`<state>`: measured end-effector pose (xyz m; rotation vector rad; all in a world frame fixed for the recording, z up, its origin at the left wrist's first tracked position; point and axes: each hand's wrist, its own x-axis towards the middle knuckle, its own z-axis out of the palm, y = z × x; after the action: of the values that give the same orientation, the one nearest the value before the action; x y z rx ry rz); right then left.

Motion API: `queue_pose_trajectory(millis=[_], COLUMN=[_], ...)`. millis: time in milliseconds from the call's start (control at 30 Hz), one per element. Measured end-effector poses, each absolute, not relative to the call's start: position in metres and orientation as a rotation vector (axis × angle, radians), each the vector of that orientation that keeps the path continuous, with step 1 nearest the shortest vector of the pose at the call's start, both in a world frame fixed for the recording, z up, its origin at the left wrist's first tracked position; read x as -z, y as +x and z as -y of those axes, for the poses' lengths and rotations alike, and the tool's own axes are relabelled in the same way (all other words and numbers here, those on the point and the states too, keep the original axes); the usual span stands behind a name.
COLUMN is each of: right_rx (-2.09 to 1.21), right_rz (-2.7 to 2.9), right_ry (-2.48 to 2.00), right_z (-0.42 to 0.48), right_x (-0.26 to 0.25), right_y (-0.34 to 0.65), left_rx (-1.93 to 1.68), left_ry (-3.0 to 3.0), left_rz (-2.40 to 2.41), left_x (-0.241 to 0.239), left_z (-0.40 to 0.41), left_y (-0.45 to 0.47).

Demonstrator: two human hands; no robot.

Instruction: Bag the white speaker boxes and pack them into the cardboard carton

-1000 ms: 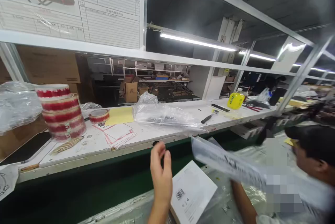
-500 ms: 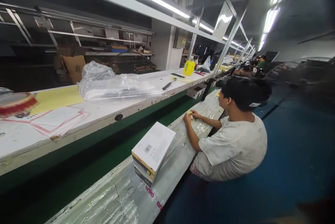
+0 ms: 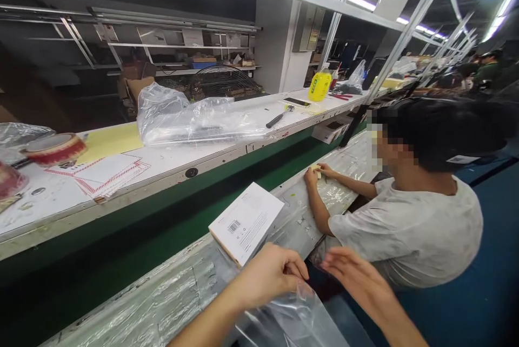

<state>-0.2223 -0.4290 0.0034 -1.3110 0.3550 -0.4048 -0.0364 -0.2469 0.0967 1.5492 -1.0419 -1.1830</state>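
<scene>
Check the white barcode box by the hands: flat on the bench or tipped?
Tipped. The white box leans with its far edge raised above the film-covered bench; its near corner sits low beside the left hand, which grips a clear bag.

A clear, crinkled plastic bag (image 3: 292, 317) hung near the bottom edge, pinched at its top, just near of a flat white barcoded box (image 3: 246, 221) on the film-covered bench.

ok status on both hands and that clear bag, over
Left hand pinched shut on clear plastic bag at its top edge. Right hand open, beside the bag. White box on the bench just ahead; co-worker close on the right.
</scene>
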Motion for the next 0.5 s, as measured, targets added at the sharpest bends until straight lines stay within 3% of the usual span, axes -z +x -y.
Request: queue_pose_trajectory(millis=[167, 500], right_rx=[0.028, -0.344], right_rz=[-0.099, -0.017], right_ry=[-1.283, -0.940], right_z=[0.430, 0.476], right_x=[-0.004, -0.002], right_y=[-0.161, -0.165], left_rx=[0.815, 0.538], left_ry=[1.790, 2.011], left_rz=[1.499, 0.661], left_x=[-0.110, -0.127], left_z=[0.290, 0.299], left_y=[-0.022, 0.017])
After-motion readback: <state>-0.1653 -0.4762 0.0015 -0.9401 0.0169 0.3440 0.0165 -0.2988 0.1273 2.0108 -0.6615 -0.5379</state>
